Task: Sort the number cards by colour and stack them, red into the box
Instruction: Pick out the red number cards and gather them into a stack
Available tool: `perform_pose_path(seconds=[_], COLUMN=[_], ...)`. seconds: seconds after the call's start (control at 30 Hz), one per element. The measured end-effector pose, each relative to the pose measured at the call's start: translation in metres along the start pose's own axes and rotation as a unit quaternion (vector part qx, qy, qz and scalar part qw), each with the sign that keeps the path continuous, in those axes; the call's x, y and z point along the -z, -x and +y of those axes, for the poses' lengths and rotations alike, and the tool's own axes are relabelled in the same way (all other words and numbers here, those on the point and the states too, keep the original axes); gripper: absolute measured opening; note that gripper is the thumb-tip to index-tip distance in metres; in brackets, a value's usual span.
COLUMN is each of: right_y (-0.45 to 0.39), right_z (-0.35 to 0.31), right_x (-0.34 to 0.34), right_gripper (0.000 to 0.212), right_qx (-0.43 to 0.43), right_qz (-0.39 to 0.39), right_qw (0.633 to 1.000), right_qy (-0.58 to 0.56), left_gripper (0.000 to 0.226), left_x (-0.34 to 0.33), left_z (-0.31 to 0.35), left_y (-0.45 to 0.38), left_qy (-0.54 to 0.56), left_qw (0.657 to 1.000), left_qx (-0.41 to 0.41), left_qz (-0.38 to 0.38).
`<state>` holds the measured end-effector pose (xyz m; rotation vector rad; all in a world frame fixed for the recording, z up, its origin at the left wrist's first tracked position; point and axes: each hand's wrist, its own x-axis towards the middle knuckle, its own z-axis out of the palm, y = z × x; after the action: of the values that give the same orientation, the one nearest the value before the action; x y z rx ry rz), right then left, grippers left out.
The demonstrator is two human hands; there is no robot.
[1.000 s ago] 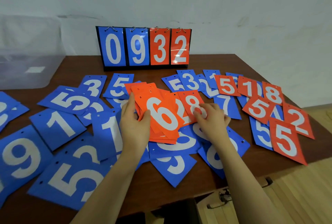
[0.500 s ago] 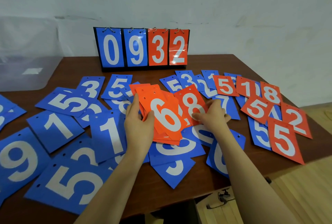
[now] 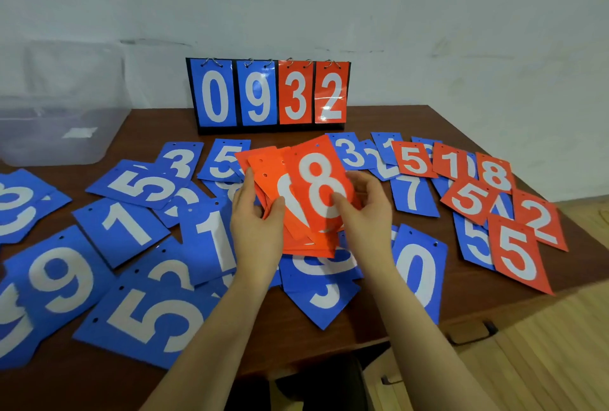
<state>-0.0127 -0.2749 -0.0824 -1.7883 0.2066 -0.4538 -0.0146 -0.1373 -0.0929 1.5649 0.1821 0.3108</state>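
Left hand [image 3: 255, 222] gripping fanned stack of orange-red plastic number cards [image 3: 298, 209] above brown wooden bench [image 3: 379, 115], fingers clamped along its left edge for gathering. Right hand [image 3: 364, 209] pinching red 8 card [image 3: 318, 186], now laid atop the stack, covering the 6 showing earlier. Clear plastic box [image 3: 62, 127] far left, well apart.

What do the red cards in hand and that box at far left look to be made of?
Red cards: probably thin plastic sheet or laminated card, smooth, with punched holes; similar cards on the scoreboard show glare. Box: translucent, cloudy plastic, since its floor and the wall show faintly through its sides.
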Motion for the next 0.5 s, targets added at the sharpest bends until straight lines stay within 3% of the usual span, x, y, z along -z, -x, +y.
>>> perform_pose_path(seconds=[0.33, 0.5], right_y=[0.015, -0.025], right_z=[0.01, 0.023], right_x=[-0.018, 0.0], right_gripper=[0.038, 0.043], right_qx=[0.051, -0.035], right_qz=[-0.055, -0.005], right_qw=[0.99, 0.969], right_qy=[0.117, 0.244], left_gripper=[0.066, 0.066], left_x=[0.008, 0.015], left_z=[-0.001, -0.009], left_y=[0.006, -0.007], left_qy=[0.061, 0.034], left_qw=[0.998, 0.999], left_qx=[0.016, 0.011], left_qz=[0.006, 0.03])
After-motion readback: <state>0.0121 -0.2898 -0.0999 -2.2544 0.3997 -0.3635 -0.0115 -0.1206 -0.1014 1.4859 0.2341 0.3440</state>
